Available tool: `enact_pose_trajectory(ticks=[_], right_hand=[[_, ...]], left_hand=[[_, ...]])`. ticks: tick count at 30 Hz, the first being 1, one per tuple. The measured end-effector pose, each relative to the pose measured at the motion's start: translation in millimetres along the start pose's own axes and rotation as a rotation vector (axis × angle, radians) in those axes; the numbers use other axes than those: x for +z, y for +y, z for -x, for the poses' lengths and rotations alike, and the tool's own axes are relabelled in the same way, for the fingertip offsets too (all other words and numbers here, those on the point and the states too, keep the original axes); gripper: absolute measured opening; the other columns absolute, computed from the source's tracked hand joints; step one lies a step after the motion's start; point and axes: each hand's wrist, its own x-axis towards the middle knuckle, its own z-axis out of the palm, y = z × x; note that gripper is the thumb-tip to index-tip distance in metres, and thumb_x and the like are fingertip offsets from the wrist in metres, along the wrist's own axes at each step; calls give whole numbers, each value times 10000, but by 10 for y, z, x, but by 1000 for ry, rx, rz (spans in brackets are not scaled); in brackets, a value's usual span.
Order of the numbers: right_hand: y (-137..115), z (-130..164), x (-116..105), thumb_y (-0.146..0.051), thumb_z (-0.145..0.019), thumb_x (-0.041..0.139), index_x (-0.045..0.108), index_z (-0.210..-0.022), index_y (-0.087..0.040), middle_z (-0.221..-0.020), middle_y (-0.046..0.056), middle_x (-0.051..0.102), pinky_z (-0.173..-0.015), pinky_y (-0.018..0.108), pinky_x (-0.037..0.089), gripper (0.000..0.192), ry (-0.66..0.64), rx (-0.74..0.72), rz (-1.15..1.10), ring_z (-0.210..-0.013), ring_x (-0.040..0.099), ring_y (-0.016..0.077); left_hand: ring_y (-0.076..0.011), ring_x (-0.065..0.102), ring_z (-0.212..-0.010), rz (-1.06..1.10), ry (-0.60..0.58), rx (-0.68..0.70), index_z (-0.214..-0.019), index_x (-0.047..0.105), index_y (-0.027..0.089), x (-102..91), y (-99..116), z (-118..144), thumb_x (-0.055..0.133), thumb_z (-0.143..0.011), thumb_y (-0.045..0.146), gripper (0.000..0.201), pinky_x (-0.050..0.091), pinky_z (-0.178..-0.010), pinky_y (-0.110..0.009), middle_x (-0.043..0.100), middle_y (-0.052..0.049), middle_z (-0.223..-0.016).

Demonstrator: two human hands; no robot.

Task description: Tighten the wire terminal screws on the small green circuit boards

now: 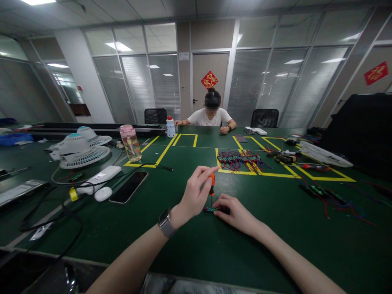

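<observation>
My left hand [198, 188], with a watch on its wrist, is closed around the orange handle of a screwdriver [212, 184]. The screwdriver stands nearly upright, its shaft pointing down at a small green circuit board [209, 209] on the green table. Whether the tip sits in a screw is too small to tell. Close on the right, my right hand [233, 210] lies low on the table, with thumb and fingers pinching the board's right end. Part of the board is hidden under those fingers.
Beyond my hands lies a bundle of wired circuit boards [241, 160]. More wired boards [321, 192] lie at right, near a second screwdriver [315, 167]. To the left are a phone [129, 187], a pink-lidded bottle [131, 143] and fan parts [81, 151]. A person [211, 114] sits opposite.
</observation>
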Motion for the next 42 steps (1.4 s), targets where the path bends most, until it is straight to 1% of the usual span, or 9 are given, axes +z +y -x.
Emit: enact_pose_trajectory(ticks=[3,15,18,22,25,31,34,38,42], right_hand=[[12,-1,4,-180,-842,627,685,-882,-179,-846,27,571,-664,250,445,71,3,-7,-1,-736,560,153],[46,-12,18,-208,-830,658,717,-863,-173,-837,30,585,-665,259,457,76,10,16,-35,-728,574,154],[60,-16,27,-213,-826,670,731,-858,-176,-819,26,589,-662,258,451,79,17,22,-37,-730,576,156],[52,-19,21,-211,-827,670,739,-863,-178,-819,28,595,-661,258,449,85,16,27,-41,-731,578,156],[40,-20,11,-211,-828,669,740,-874,-179,-820,30,595,-664,259,452,90,11,35,-38,-732,580,156],[45,-23,17,-212,-822,674,735,-871,-177,-828,30,594,-675,263,461,85,15,41,-38,-736,585,157],[50,-23,21,-211,-821,672,736,-869,-177,-829,31,595,-675,263,463,87,10,41,-35,-734,585,157],[43,-23,13,-209,-824,667,735,-870,-174,-838,33,598,-677,261,462,90,8,33,-43,-736,589,156],[25,-23,2,-212,-826,669,737,-868,-176,-830,31,595,-672,257,457,88,7,38,-35,-735,587,155]], left_hand=[[-167,567,-966,7,-8,-5,-1265,547,200,11,5,0,378,-977,193,334,463,-854,-300,595,-77,-1056],[-118,523,-739,-52,74,-12,-1001,652,186,14,-12,-17,646,-855,249,159,456,-695,-233,512,-9,-834],[-127,551,-790,-21,28,-34,-1055,643,194,10,-24,-24,573,-901,228,173,470,-734,-243,551,-26,-879],[-141,602,-913,116,-59,-99,-1238,553,205,10,-59,-25,414,-969,195,302,502,-809,-265,608,-73,-1084],[-144,611,-887,152,-77,-124,-1300,516,201,7,-67,-31,409,-973,216,344,521,-776,-267,615,-81,-1070],[-121,539,-729,-69,58,-84,-1087,668,220,-2,-33,-43,646,-853,274,241,491,-690,-244,513,-10,-835],[-147,570,-832,-124,55,-78,-1189,612,218,-11,-29,-33,536,-922,265,281,496,-781,-284,564,-38,-931],[-170,590,-1011,-33,43,-78,-1281,526,186,-9,-41,-30,390,-966,177,344,494,-872,-315,587,-93,-1158],[-142,583,-845,-72,69,-64,-1197,593,195,6,-52,-35,533,-911,190,293,493,-753,-264,588,-45,-953]])
